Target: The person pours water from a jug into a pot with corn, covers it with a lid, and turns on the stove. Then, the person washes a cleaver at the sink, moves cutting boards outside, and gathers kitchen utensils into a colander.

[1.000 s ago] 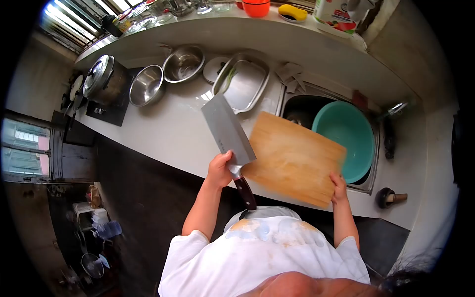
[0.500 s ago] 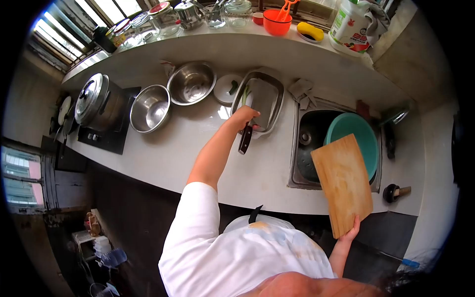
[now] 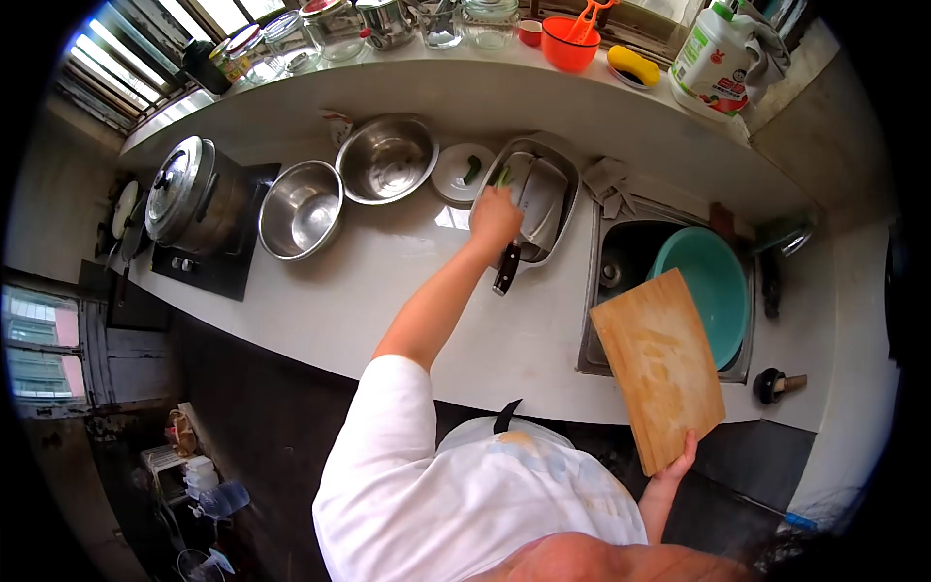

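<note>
My left hand (image 3: 496,219) is at the left side of a metal tray (image 3: 569,209), its fingers closed around something I cannot make out next to green stalks (image 3: 503,177). The cleaver (image 3: 507,268) lies in the tray, its dark handle sticking out over the front rim beside my wrist. My right hand (image 3: 682,459) grips the lower end of a wooden cutting board (image 3: 659,364), tilted in front of the sink and partly over the teal basin (image 3: 713,291). A white lid or plate (image 3: 452,175) with a green piece on it is left of the tray.
Two steel bowls (image 3: 302,210) and a lidded pot (image 3: 199,199) on a stove stand to the left. The sink (image 3: 621,254) holds the teal basin. A crumpled cloth (image 3: 611,184) lies behind it. Jars, an orange container (image 3: 568,47) and a white bottle (image 3: 713,63) line the ledge.
The cleaver went from my left hand into the tray, and that hand let go of its handle and moved to the stalks. The board swung upright and right, held by my right hand alone.
</note>
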### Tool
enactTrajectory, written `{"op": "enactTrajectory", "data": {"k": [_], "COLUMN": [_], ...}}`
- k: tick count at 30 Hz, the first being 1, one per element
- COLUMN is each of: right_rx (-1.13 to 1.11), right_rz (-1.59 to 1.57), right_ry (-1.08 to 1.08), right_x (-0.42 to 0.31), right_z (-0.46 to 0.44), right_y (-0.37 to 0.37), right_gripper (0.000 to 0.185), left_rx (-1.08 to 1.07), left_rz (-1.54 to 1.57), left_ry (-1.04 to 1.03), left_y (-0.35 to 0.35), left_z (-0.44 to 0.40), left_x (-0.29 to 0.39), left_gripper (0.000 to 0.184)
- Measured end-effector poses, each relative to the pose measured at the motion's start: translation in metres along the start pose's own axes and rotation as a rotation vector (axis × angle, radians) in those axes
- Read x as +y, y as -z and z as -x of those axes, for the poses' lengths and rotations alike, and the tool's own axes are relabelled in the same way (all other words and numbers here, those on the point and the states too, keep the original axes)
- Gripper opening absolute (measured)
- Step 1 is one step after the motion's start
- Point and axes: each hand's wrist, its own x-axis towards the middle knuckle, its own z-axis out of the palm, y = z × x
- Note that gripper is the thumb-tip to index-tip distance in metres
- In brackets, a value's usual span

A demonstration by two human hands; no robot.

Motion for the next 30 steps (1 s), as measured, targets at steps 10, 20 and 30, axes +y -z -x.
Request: {"op": "enactTrajectory", "data": {"k": [10, 20, 30], "right_rx": [-0.074, -0.052, -0.159], "right_rz": [-0.013, 0.003, -0.040], "right_ry": [-0.034, -0.008, -0.066], "right_x": [0.005, 0.004, -0.008], "right_z": [-0.007, 0.002, -0.010], "right_y": [-0.016, -0.013, -0.013], "right_gripper": [0.050, 0.050, 0.049], "left_rx": [-0.161, -0.192, 0.103], "left_rz": [0.647, 0.847, 1.127], "left_ry": [0.504, 0.597, 0.675], "left_y": [-0.014, -0.040, 0.041], "left_z": [0.026, 0.048, 0.166], "left_x": [-0.058, -0.038, -0.100], "left_gripper": [0.035, 0.034, 0.042]}}
